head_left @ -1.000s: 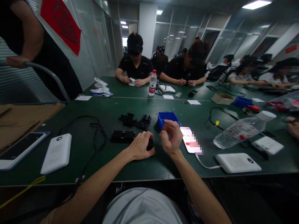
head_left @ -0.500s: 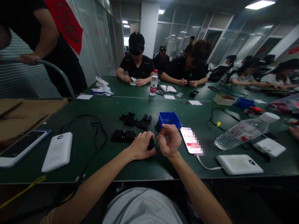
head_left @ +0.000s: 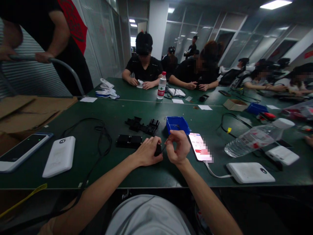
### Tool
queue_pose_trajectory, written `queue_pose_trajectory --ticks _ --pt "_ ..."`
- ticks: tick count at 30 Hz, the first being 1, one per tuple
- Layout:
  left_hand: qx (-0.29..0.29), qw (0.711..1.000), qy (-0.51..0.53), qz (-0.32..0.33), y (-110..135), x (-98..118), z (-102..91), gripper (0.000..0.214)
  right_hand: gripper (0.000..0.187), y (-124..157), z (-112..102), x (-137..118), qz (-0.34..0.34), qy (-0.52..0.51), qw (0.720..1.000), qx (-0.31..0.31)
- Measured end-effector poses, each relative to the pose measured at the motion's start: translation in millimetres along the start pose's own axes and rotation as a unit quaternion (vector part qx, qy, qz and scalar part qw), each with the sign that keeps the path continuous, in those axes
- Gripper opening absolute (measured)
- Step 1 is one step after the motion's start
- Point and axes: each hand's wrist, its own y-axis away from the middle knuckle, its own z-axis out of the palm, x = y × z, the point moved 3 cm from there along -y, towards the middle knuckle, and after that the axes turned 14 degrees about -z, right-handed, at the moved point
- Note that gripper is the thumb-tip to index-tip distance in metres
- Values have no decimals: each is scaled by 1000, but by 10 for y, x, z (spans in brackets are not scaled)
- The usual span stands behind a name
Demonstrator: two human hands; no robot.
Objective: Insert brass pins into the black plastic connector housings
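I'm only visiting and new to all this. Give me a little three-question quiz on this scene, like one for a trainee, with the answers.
1. What is the person's left hand gripping?
A) a white power bank
B) a black object
C) a blue tray

2. True or false: the phone with the lit screen has a white cable running from it.

3. Fill the gap: the bottle standing at the far side of the table has a ___ cap.

Key: 1. B; 2. true; 3. red.

The head camera looks forward (and down) across the green table point(head_left: 151, 176).
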Motion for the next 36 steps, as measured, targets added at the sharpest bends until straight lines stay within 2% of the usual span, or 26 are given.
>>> queue_pose_trajectory --ticks 23,36 --pt "-10 1000 0 -12 5 4 -12 37 44 22 -26 14 11 -4 1000 0" --pt "-11 1000 4 -7 -2 -7 -5 41 41 81 -11 44 43 -14 999 7"
